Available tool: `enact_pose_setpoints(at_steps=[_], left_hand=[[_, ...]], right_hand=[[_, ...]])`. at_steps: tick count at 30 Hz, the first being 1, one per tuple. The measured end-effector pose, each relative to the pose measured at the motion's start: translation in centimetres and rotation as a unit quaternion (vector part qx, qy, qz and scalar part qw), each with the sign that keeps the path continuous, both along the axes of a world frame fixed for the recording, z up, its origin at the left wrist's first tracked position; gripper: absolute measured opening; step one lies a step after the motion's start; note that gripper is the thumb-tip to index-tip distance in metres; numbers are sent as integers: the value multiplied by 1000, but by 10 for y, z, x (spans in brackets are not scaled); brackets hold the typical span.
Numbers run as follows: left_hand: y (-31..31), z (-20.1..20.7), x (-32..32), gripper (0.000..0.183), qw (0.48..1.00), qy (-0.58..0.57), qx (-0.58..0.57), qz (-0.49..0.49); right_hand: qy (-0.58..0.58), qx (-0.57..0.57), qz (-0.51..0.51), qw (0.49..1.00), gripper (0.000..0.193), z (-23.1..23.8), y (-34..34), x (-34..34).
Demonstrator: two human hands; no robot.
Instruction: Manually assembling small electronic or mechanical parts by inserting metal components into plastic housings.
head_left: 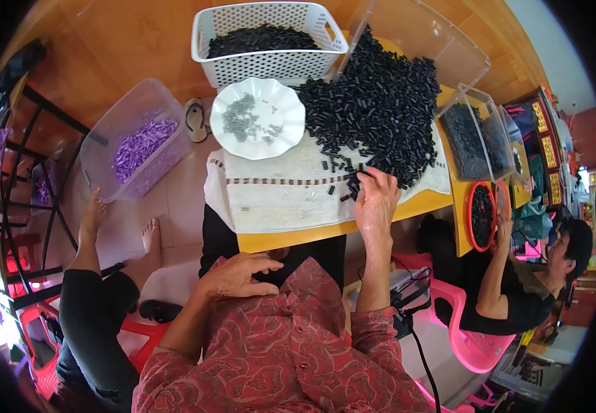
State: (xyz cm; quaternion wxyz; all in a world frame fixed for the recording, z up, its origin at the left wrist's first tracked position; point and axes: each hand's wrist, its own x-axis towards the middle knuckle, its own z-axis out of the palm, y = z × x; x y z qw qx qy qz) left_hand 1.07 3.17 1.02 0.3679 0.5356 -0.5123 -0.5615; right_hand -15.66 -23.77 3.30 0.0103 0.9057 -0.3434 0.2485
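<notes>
My right hand (378, 199) is at the near edge of a large heap of small black tube-like pieces (374, 103) on the table. Its fingers are bent down together among the loose pieces; what lies between the fingertips is hidden. Several black pieces (336, 164) are scattered on the white cloth (277, 210) beside that hand. My left hand (243, 275) rests low at my lap, off the table, with its fingers stretched out and nothing in it. A white scalloped plate (288, 103) holding small silvery pieces (241, 118) stands left of the heap.
Behind the plate stands a white perforated basket (270, 67) of black pieces. See-through bins (466, 141) and a red-rimmed basket (473, 237) are at right, near another person (518, 282). On the floor at left is a bin (102, 155) of purple pieces, near someone's bare feet (151, 237).
</notes>
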Motion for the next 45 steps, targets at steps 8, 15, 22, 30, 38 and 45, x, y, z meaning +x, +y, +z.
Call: enact_pose_setpoints(at_steps=[8, 15, 22, 30, 38, 45], left_hand=[[0, 2, 3, 51, 999, 47, 11, 2], [1, -1, 4, 52, 997, 75, 25, 8], [3, -11, 5, 57, 997, 69, -28, 16], [2, -19, 5, 57, 996, 77, -36, 4], [3, -20, 5, 58, 997, 64, -38, 4], [1, -17, 5, 57, 998, 56, -20, -4]], right_hand=[[-227, 211, 119, 943, 24, 6, 28, 56], [-159, 128, 207, 957, 27, 7, 31, 112], [-78, 128, 220, 964, 28, 8, 16, 158], [-14, 122, 280, 952, 24, 3, 10, 189], [53, 165, 257, 951, 14, 10, 15, 186], [104, 172, 256, 946, 9, 22, 14, 180]])
